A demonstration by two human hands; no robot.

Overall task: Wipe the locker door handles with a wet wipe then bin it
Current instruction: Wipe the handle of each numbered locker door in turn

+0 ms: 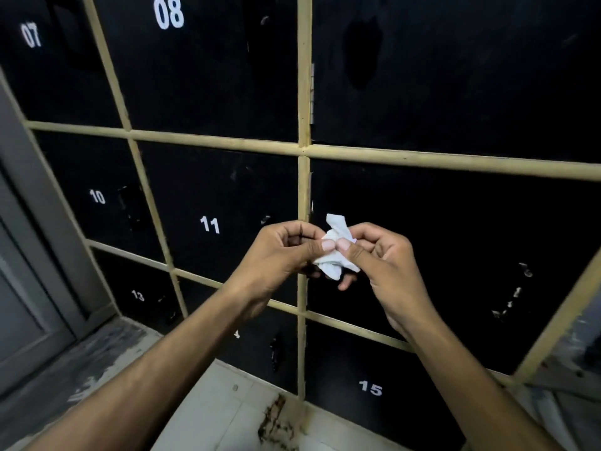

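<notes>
Head view showed black locker doors (201, 92) numbered 07, 08, 10, 11, 13 and 15 in white. Both forearms reached forward; the left hand (283, 252) and right hand (380, 255), fingers curled, pinched a crumpled wet wipe (335, 258) between their thumbs, just right of door 11 (211, 190).

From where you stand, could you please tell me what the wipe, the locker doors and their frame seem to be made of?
Wipe: thin white non-woven cloth or tissue, matte; it crumples into soft folds where the left hand and right hand pinch it. Locker doors: flat black panels, scuffed, perhaps painted metal or laminate; unclear which. Frame: pale beige strips, probably painted, wood or metal.
</notes>
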